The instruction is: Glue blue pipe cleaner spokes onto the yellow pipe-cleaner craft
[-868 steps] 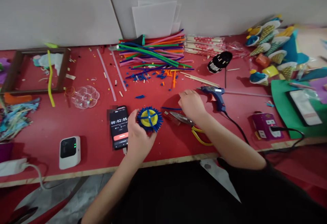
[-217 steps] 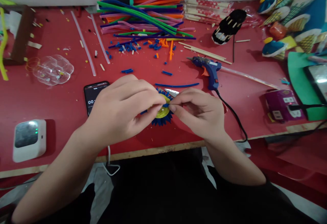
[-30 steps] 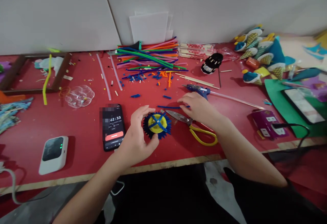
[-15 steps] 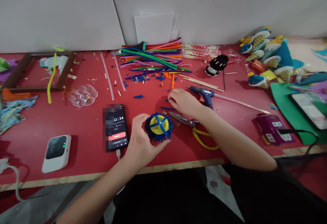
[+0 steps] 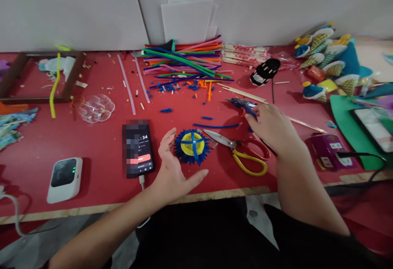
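A round blue-and-yellow pipe-cleaner craft (image 5: pixel 192 145) with spiky blue edges and crossed blue strips lies on the red table. My left hand (image 5: pixel 173 170) curves beside it with thumb and fingers spread, holding nothing. Farther right, my right hand (image 5: pixel 273 127) has its fingers around the blue hot glue gun (image 5: pixel 241 104), hiding most of the handle. Scissors (image 5: pixel 236 146) with red and yellow handles lie open between the craft and my right hand. Above them rests a cut blue pipe cleaner (image 5: pixel 216 125), with a shorter blue piece (image 5: pixel 206 118) near it.
Colourful pipe cleaners (image 5: pixel 184 62) are heaped at the back. A phone (image 5: pixel 143 150) lies left of my left hand, a white device (image 5: pixel 65 179) farther left. A purple power block (image 5: pixel 331 152) with a cable stands at right. Cone-shaped crafts (image 5: pixel 316 58) sit at back right.
My right hand has moved right from the small blue pieces onto the glue gun. My left hand's fingers have loosened from the craft. The view has shifted slightly.
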`<state>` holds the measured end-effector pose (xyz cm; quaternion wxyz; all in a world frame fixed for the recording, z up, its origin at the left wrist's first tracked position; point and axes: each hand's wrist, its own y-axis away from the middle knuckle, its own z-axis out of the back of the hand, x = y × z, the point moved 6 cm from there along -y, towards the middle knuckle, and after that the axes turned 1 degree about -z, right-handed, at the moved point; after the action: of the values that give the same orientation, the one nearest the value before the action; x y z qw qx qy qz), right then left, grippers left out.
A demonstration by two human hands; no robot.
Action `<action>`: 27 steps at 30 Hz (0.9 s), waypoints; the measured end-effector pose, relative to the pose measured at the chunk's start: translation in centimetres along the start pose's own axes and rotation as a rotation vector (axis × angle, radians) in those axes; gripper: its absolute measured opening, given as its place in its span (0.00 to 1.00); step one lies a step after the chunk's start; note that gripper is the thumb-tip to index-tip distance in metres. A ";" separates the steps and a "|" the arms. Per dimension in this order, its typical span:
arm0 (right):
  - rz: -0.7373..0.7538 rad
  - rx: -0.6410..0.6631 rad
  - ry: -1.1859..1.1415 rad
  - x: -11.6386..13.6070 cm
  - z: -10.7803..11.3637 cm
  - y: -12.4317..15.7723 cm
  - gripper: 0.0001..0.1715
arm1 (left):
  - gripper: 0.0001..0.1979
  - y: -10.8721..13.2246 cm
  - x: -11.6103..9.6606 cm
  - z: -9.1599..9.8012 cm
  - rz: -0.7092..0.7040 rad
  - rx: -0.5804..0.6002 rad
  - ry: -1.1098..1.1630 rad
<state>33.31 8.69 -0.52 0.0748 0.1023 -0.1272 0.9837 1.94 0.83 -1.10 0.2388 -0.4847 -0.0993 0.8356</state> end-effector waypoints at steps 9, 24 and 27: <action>-0.205 0.044 -0.129 -3.1 -1.7 0.8 0.12 | 0.44 -1.0 0.0 0.0 0.128 -0.022 0.027; -0.352 -0.156 -0.420 -1.8 1.1 1.6 0.12 | 0.43 -2.0 -0.9 0.8 0.010 -0.061 0.024; -0.338 -0.221 -0.648 -1.3 1.0 1.8 0.15 | 0.38 -2.5 -0.9 1.1 0.048 -0.090 -0.072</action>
<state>34.48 6.51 -0.26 0.2023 0.4188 -0.2308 0.8546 2.17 2.60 1.17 0.1930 -0.4670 -0.1339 0.8525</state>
